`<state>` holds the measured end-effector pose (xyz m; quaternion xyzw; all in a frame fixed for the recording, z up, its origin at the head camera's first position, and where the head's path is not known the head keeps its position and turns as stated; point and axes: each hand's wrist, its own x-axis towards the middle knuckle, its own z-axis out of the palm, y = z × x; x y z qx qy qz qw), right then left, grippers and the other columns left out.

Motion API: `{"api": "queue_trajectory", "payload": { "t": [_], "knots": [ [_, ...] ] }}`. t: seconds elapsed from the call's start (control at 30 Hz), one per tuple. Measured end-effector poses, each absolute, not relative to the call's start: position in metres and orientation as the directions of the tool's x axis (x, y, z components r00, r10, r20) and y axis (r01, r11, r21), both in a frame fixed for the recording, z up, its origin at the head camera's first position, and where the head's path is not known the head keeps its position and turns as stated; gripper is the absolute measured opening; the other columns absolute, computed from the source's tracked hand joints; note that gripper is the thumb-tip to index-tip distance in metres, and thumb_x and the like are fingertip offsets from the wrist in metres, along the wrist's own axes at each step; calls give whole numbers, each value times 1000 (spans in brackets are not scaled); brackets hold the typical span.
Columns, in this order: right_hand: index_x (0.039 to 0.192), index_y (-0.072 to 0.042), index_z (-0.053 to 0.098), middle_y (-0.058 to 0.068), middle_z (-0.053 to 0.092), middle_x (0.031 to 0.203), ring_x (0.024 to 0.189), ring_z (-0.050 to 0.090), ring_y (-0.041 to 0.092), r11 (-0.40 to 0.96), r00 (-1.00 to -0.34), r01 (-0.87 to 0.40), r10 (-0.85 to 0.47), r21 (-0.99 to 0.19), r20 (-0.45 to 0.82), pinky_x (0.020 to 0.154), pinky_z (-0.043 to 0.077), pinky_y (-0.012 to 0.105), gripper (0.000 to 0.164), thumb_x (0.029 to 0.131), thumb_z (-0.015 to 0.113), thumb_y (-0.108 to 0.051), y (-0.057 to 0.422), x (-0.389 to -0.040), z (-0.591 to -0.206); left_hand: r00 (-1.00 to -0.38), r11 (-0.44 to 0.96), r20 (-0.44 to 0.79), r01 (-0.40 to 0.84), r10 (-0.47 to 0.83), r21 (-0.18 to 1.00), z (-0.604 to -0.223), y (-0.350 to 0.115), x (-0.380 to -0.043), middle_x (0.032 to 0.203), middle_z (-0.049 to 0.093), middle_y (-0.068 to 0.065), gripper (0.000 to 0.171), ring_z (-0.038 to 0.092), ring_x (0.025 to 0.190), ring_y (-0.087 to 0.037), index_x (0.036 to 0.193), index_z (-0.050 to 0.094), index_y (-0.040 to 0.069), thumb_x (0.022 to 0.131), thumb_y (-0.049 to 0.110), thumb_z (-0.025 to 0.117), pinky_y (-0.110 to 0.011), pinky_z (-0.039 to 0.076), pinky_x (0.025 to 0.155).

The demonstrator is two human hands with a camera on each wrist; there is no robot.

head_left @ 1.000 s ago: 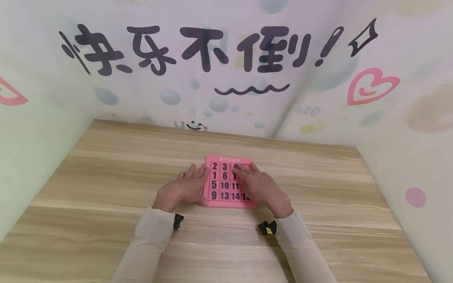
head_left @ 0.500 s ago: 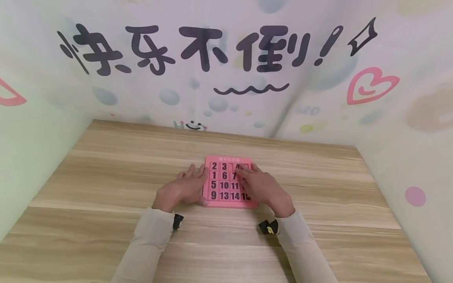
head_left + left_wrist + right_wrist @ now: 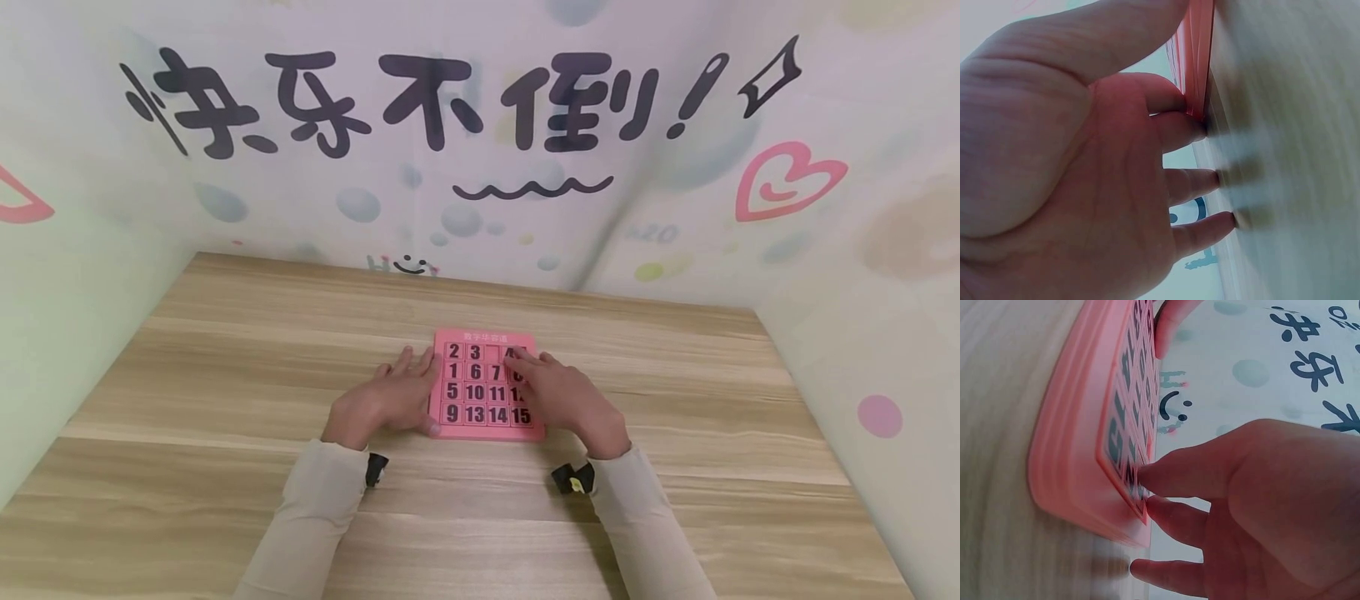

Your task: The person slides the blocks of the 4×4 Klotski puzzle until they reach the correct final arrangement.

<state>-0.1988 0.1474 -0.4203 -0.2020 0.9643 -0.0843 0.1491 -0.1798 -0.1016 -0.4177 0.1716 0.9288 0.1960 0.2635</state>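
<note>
A pink sliding number puzzle (image 3: 487,432) lies flat on the wooden table in the head view. Its black-numbered tiles show an empty slot (image 3: 492,352) in the top row, third column. Tile 4 (image 3: 509,353) stands right of that slot, partly covered by my right fingers. My right hand (image 3: 566,400) rests over the puzzle's right side, fingertips touching the tiles there; tile 8 and 12 are partly hidden. My left hand (image 3: 393,400) lies along the puzzle's left edge, thumb near the lower corner. In the left wrist view its fingers (image 3: 1191,185) are extended, some touching the table.
The wooden table (image 3: 225,367) extends around the puzzle. Behind it hangs a printed cloth wall (image 3: 420,225) with black lettering, and pale walls stand at both sides. A dark wrist device (image 3: 572,479) shows at the right sleeve.
Tile 4 has slid right from the third column toward the top right corner, leaving the third slot empty. My right hand moved slightly right with it; my left hand stays put.
</note>
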Motion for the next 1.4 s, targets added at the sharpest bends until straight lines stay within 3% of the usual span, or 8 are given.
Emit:
{"api": "queue_trajectory", "payload": {
  "t": [0.33,1.07,1.4],
  "knots": [
    [152,-23,42,2,27,163,144,33,42,910,-868,-340,-401,-237,-294,113,34,60,48,104,45,-21,150,-201,-420,-807,865,-419,211,417,455,-419,-101,-181,166,-1,-14,102,-8,151,-41,158,10,2,86,32,76,-61,5,121],
    [153,-16,41,7,26,163,146,29,44,894,-854,-332,-421,-302,-307,116,30,59,49,105,46,-26,155,-201,-414,-803,866,-428,204,415,456,-418,-102,-181,166,-1,-14,105,-8,151,-41,159,8,2,85,32,76,-61,5,121],
    [155,-12,36,13,29,161,146,24,47,848,-873,-409,-471,-336,-128,116,27,61,54,104,49,-28,142,-201,-424,-811,863,-415,200,412,464,-421,-101,-182,166,1,-14,104,-8,151,-41,158,11,2,84,30,78,-61,3,121]
  ]
}}
